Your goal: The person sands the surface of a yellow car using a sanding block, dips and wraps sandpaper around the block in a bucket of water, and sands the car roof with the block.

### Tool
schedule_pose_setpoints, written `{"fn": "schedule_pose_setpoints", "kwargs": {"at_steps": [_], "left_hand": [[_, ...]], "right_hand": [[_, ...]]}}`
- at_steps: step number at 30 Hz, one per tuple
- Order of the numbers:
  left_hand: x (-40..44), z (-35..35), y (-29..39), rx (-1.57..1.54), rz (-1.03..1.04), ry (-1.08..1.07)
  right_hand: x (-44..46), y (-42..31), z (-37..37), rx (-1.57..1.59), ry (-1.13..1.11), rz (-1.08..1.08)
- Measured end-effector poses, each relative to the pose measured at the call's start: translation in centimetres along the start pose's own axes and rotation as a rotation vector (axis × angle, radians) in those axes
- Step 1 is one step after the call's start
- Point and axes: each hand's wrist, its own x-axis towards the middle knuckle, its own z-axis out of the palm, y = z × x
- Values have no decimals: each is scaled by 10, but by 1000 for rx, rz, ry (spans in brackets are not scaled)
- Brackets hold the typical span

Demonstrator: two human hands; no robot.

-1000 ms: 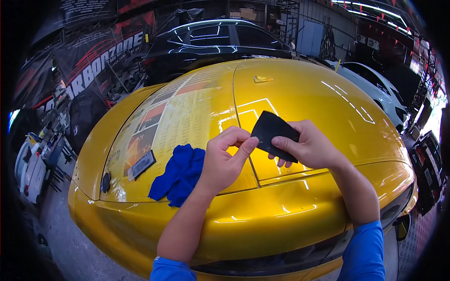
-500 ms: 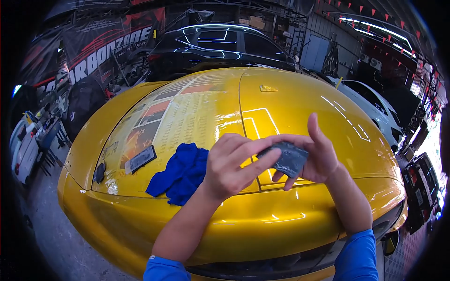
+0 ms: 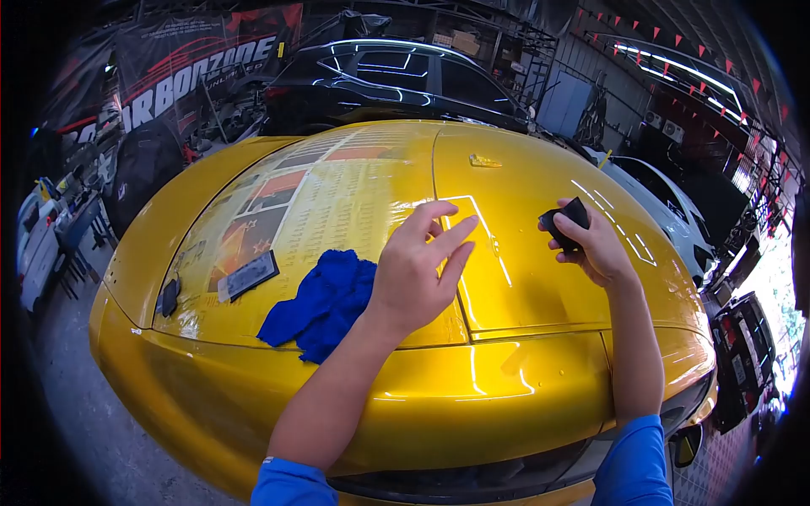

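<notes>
My right hand (image 3: 595, 244) is closed around a small black rectangular pad (image 3: 567, 221), held just above the glossy yellow car panel (image 3: 540, 304). My left hand (image 3: 415, 274) hovers over the seam in the middle of the panel, fingers apart and holding nothing. Beside my left forearm lies a crumpled blue cloth (image 3: 321, 299). Left of the cloth is a flat, dark-edged card or box (image 3: 248, 277), and farther left a small black block (image 3: 170, 297). A small yellow crumpled piece (image 3: 484, 160) rests on the far part of the panel.
Printed, page-like patterns (image 3: 325, 198) show on the panel's left section. Behind it stands a black car (image 3: 396, 80), with a white car (image 3: 662, 185) at the right. A banner (image 3: 198, 76) hangs at back left. A dark side mirror (image 3: 688, 444) sits at lower right.
My hands have moved apart. My right hand has carried the black pad up and to the right and turned it, while my left hand has let go of it.
</notes>
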Motion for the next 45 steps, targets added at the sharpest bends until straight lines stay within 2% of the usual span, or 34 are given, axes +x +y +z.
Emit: {"fn": "schedule_pose_setpoints", "kwargs": {"at_steps": [2,6,8,10,16,19,23,30,45], "left_hand": [[1,-1,-3,-19,-60,50],[3,-1,-6,-95,-151,146],[2,0,-7,-144,-179,148],[0,3,-9,-134,-166,120],[-1,0,-4,-110,-158,18],[-1,-1,-6,-90,-135,13],[-1,0,-3,-98,-152,-17],[-4,5,-5,-80,-146,-51],[-4,8,-2,-54,-137,-130]], "right_hand": [[11,9,-4,-55,-31,35],[22,19,22,-328,72,-108],[29,19,29,-450,52,-75],[39,11,31,-594,-6,-27],[72,32,45,-810,-7,-120],[75,41,53,-1034,-34,-195],[70,35,55,-987,51,-184],[69,46,46,-957,-60,-129],[69,60,53,-959,28,-190]]}}
